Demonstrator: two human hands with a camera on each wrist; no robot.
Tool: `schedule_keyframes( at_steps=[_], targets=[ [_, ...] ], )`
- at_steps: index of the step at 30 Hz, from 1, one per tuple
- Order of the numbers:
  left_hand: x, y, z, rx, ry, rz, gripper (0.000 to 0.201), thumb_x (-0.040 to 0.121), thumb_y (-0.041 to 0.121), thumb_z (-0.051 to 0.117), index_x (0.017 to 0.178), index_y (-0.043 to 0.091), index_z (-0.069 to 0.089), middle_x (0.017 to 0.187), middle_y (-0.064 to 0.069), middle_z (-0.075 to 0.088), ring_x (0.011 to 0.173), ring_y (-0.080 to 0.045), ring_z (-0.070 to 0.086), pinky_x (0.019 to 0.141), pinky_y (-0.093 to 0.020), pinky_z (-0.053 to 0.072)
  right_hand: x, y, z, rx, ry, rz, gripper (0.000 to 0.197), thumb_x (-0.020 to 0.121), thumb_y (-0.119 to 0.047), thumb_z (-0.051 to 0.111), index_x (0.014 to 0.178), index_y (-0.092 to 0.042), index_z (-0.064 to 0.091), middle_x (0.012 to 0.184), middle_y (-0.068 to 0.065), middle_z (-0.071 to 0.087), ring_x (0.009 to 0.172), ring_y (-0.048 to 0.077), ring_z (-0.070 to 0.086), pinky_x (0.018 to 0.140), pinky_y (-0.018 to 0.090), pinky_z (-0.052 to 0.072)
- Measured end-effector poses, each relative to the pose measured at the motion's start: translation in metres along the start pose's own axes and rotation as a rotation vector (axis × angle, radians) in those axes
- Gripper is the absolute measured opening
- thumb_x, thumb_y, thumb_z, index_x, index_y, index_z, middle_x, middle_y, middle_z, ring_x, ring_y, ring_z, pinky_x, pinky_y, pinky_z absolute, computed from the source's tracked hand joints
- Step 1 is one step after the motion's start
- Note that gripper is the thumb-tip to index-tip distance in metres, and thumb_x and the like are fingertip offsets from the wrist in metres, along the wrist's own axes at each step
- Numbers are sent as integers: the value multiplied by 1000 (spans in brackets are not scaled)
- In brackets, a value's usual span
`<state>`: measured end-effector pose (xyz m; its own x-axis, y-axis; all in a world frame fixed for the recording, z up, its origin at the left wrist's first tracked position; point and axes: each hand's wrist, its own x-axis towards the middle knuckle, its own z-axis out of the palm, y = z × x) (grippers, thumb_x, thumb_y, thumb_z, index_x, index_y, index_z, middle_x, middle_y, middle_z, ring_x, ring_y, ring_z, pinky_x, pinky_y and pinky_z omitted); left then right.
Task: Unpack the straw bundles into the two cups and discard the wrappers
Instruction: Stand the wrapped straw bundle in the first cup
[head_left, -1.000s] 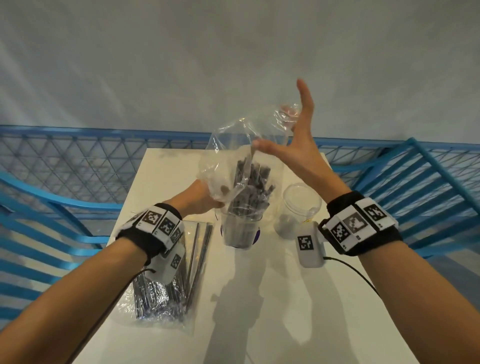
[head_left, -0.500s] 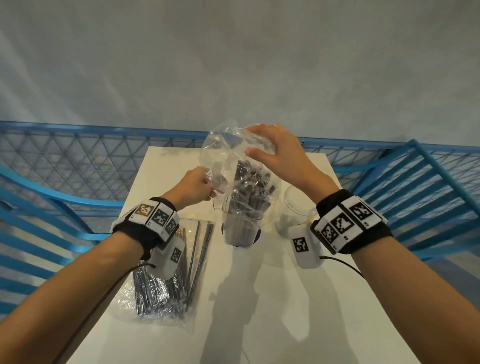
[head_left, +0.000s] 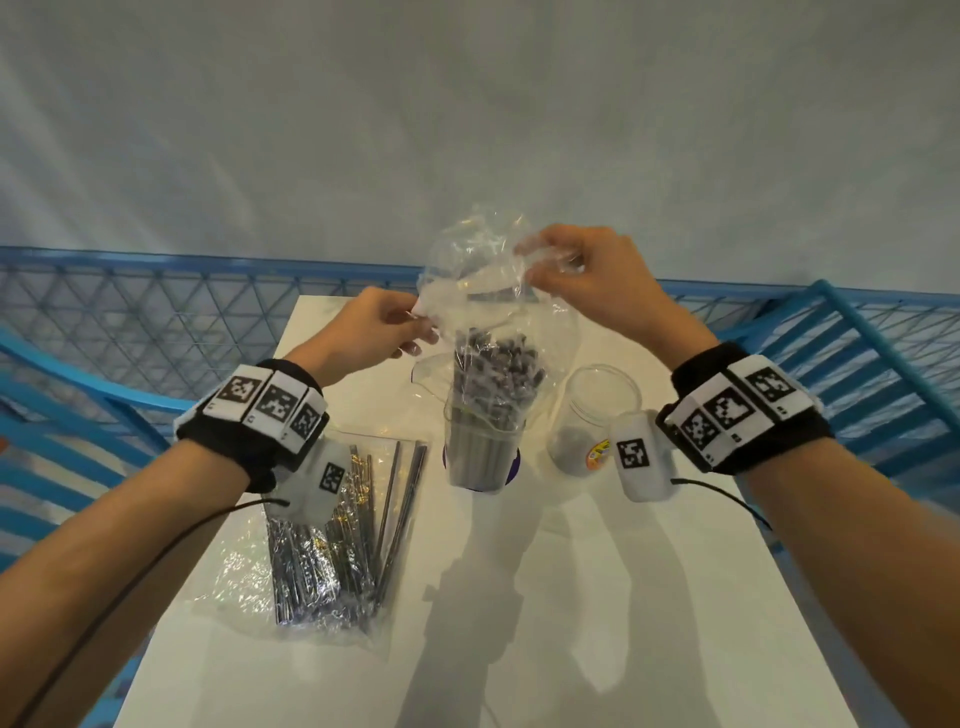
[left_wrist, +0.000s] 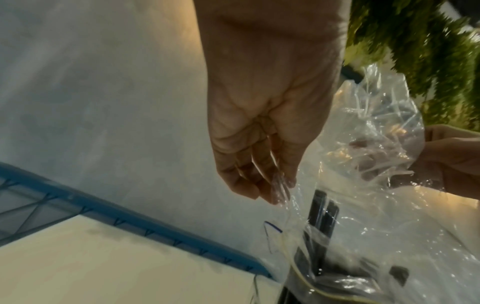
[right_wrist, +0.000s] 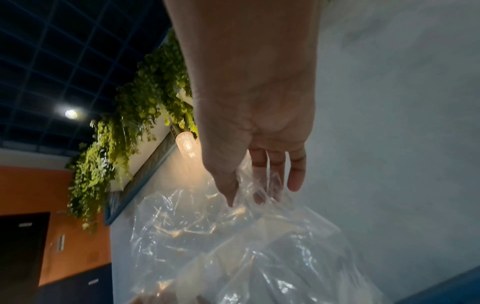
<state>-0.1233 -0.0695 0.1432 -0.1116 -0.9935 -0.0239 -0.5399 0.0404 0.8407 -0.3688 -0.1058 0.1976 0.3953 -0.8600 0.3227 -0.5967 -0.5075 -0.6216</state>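
Observation:
A clear plastic wrapper (head_left: 483, 270) hangs crumpled over a clear cup (head_left: 480, 452) packed with dark straws (head_left: 496, 364) that stand upright. My left hand (head_left: 415, 325) pinches the wrapper's left edge (left_wrist: 280, 191). My right hand (head_left: 540, 265) grips its bunched top, above the cup; the right wrist view shows fingers (right_wrist: 259, 185) curled into the wrapper (right_wrist: 233, 246). A second clear cup (head_left: 592, 415) stands to the right and holds no straws. A second bundle of dark straws (head_left: 337, 530) lies in its wrapper on the white table (head_left: 571, 623), under my left wrist.
Blue mesh railing (head_left: 156, 322) runs behind the table and blue slatted furniture (head_left: 857, 364) stands on both sides. The table's edges are close on left and right. A black cable (head_left: 727, 499) trails from each wrist unit. A grey wall rises behind.
My right hand went from spread above the wrapper to closing on its top. My left hand moved up from the cup's side to the wrapper's left edge. The wrapper is lifted higher off the straws.

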Motion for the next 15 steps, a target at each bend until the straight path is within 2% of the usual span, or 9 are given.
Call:
schedule_keyframes(
  at_steps=[3, 6, 10, 12, 15],
  targets=[
    [-3, 13, -6, -5, 23, 34, 18, 96, 13, 54, 106, 12, 68, 99, -7, 73, 78, -17, 63, 72, -26, 49, -1, -9, -17, 21, 38, -7, 23, 86, -25, 67, 109, -21, 70, 100, 2, 72, 75, 3, 64, 79, 20, 50],
    [-7, 23, -10, -5, 38, 61, 16, 95, 14, 56, 105, 16, 68, 99, -8, 73, 80, -17, 63, 75, -29, 50, -3, -15, -28, -10, 61, -22, 21, 85, -28, 67, 105, -24, 71, 98, 4, 73, 78, 16, 66, 76, 25, 50],
    [-12, 37, -15, -11, 47, 124, 17, 95, 14, 55, 107, 17, 68, 97, -7, 72, 79, -16, 61, 73, -25, 48, -6, -24, -43, 4, 118, -58, 15, 84, -29, 68, 99, -29, 71, 88, 2, 72, 67, 19, 53, 67, 23, 44],
    [-13, 44, -17, -17, 78, 159, 19, 95, 14, 56, 109, 13, 68, 96, -7, 72, 74, -11, 59, 72, -23, 47, -8, -28, -51, -3, 151, -82, 14, 84, -30, 68, 98, -30, 70, 81, -1, 69, 65, 20, 53, 66, 26, 44],
    [-15, 56, -20, -47, 150, 220, 17, 95, 12, 56, 106, 9, 67, 94, -5, 71, 68, 3, 60, 71, -16, 48, -13, -31, -62, -18, 206, -101, 16, 83, -34, 68, 98, -28, 70, 79, 6, 70, 64, 32, 54, 64, 33, 45]
  ],
)
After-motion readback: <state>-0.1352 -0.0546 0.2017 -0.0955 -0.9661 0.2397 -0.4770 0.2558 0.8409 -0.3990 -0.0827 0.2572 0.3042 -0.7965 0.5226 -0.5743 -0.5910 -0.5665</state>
